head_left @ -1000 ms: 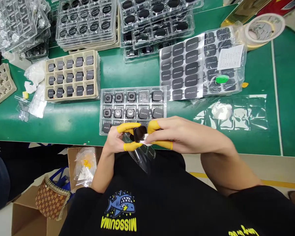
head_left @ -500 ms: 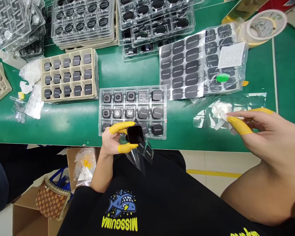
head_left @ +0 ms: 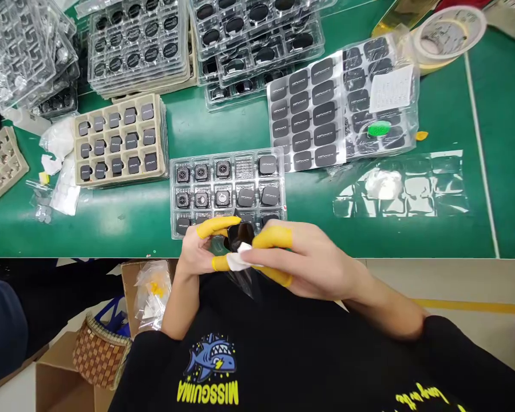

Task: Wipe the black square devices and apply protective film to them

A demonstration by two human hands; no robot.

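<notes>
Between yellow-covered fingertips, my left hand (head_left: pixel 199 249) grips a square black smartwatch body (head_left: pixel 240 233), its glossy screen facing up. Part of a clear film strip (head_left: pixel 242 283) with dark labels hangs below that hand. My right hand (head_left: pixel 309 254), also in yellow finger cots, is closed on a white wipe (head_left: pixel 239 258) and presses it against the watch's lower edge. Just beyond both hands lies a clear plastic tray (head_left: pixel 228 153) of watch bodies, some back side up, others under dark labels; my fingers cover part of its front row.
A beige tray (head_left: pixel 120 103) of labelled watches is at left. Stacked clear trays (head_left: pixel 257 57) stand at the back. Label sheets (head_left: pixel 305 114), a tape roll (head_left: pixel 448 37) and a clear film sheet (head_left: pixel 412 191) with white wipes (head_left: pixel 384 183) occupy the right side.
My right hand has come from the film sheet at right to the watch, bringing the white wipe onto it. My left hand keeps holding the watch in about the same place.
</notes>
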